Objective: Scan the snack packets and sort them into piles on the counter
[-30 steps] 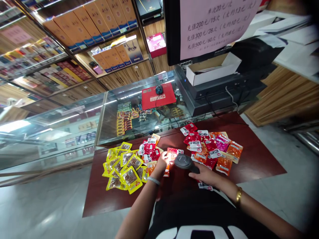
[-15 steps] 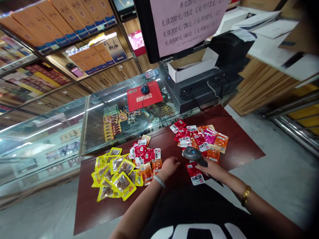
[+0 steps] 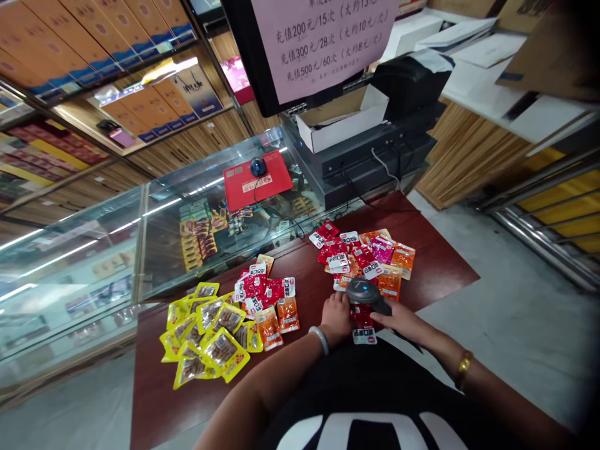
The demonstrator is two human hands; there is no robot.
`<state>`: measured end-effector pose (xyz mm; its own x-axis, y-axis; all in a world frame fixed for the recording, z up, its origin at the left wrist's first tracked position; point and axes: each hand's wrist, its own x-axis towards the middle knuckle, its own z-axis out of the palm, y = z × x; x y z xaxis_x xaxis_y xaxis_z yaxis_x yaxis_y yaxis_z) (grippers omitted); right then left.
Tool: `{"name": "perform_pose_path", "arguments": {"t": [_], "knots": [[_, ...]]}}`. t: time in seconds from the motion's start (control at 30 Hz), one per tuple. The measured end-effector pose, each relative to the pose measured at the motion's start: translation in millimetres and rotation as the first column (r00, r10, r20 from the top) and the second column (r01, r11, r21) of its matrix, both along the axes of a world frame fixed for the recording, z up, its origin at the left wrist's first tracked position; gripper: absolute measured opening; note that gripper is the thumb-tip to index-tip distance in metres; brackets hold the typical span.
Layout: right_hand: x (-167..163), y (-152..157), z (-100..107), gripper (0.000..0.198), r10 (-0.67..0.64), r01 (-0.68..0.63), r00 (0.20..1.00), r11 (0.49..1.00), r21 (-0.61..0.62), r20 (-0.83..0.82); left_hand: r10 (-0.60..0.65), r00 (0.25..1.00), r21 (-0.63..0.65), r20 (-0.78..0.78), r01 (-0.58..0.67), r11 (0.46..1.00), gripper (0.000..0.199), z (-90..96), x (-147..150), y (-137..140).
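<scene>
In the head view, my right hand [image 3: 398, 320] is closed around the handle of a dark barcode scanner [image 3: 364, 292], its head pointing left. Below the scanner lies a red and white snack packet [image 3: 364, 336], partly covered by it. My left hand [image 3: 336, 317], with a pale bangle at the wrist, has its fingers curled at that packet's left edge; the fingertips are partly hidden. Beyond the scanner spreads a pile of red, orange and purple packets [image 3: 363, 255]. Left of my left hand are more red packets [image 3: 255, 284], orange packets [image 3: 269, 328] and several yellow packets [image 3: 220, 350].
The dark red table [image 3: 300, 356] adjoins a glass display counter [image 3: 159, 231]. On the glass rest a red mouse pad [image 3: 276, 187] and a black mouse [image 3: 257, 166]. A monitor with a pink sign [image 3: 323, 50] and a white box [image 3: 344, 128] stand behind.
My left hand has moved right to the red packet by the scanner. That packet has turned slightly. The view has shifted a little, and my right hand still holds the scanner.
</scene>
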<state>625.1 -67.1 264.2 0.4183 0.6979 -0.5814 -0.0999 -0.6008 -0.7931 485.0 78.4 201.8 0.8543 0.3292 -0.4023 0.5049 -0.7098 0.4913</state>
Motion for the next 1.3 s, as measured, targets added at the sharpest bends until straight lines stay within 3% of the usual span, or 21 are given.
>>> {"name": "perform_pose_path", "arguments": {"t": [0.07, 0.17, 0.27, 0.33, 0.4, 0.5, 0.53, 0.6, 0.87, 0.97, 1.03, 1.13, 1.2, 1.3], "knots": [[1, 1, 4, 0.051, -0.007, 0.007, 1.000, 1.000, -0.010, -0.009, -0.110, 0.994, 0.025, 0.010, 0.110, 0.994, 0.065, -1.0, 0, -3], [4, 4, 6, 0.047, 0.011, -0.011, 1.000, 1.000, -0.001, -0.013, -0.148, 0.989, 0.018, 0.014, 0.148, 0.989, 0.059, -4.3, -1, -2], [5, 8, 2, 0.047, 0.032, -0.032, 0.999, 0.999, 0.030, 0.018, -0.079, 0.996, -0.110, -0.028, 0.076, 0.991, 0.056, -8.1, -5, 1], [4, 12, -1, 0.050, 0.046, -0.048, 0.998, 0.997, 0.058, 0.040, 0.029, 0.997, -0.249, -0.065, -0.045, 0.968, 0.052, -10.5, -11, 4], [2, 19, -3, 0.054, 0.071, -0.074, 0.997, 0.994, 0.075, 0.040, 0.253, 0.966, -0.344, -0.045, -0.253, 0.904, 0.044, -12.0, -19, 11], [-2, 33, 0, 0.056, 0.125, -0.127, 0.992, 0.989, 0.072, 0.032, 0.630, 0.774, -0.437, 0.052, -0.550, 0.712, 0.037, -11.4, -29, 29], [-3, 38, 2, 0.055, 0.146, -0.148, 0.989, 0.987, 0.064, 0.033, 0.704, 0.705, -0.462, 0.082, -0.599, 0.654, 0.037, -10.4, -32, 37], [-7, 48, 6, 0.052, 0.190, -0.191, 0.981, 0.980, 0.050, 0.037, 0.770, 0.621, -0.494, 0.145, -0.630, 0.600, 0.037, -6.9, -37, 51], [-20, 74, 5, 0.051, 0.365, -0.356, 0.930, 0.921, 0.157, -0.033, 0.807, 0.534, -0.451, 0.251, -0.673, 0.586, 0.031, 8.8, -50, 76], [-23, 79, 4, 0.053, 0.387, -0.370, 0.921, 0.905, 0.210, -0.044, 0.833, 0.512, -0.413, 0.210, -0.726, 0.550, 0.034, 10.3, -68, 87], [-24, 79, 2, 0.052, 0.384, -0.364, 0.921, 0.905, 0.221, -0.057, 0.854, 0.495, -0.289, 0.161, -0.803, 0.521, 0.039, 14.5, -86, 97], [-25, 75, -2, 0.047, 0.351, -0.334, 0.931, 0.930, 0.156, -0.097, 0.838, 0.502, 0.082, 0.214, -0.864, 0.497, 0.043, 25.1, -105, 113], [-24, 70, -5, 0.045, 0.310, -0.298, 0.944, 0.949, 0.105, -0.117, 0.764, 0.587, 0.241, 0.267, -0.808, 0.537, 0.043, 29.9, -100, 119], [-19, 67, -9, 0.045, 0.227, -0.221, 0.971, 0.972, 0.082, -0.077, 0.608, 0.749, 0.178, 0.265, -0.657, 0.732, 0.033, 25.9, -60, 119]]}}
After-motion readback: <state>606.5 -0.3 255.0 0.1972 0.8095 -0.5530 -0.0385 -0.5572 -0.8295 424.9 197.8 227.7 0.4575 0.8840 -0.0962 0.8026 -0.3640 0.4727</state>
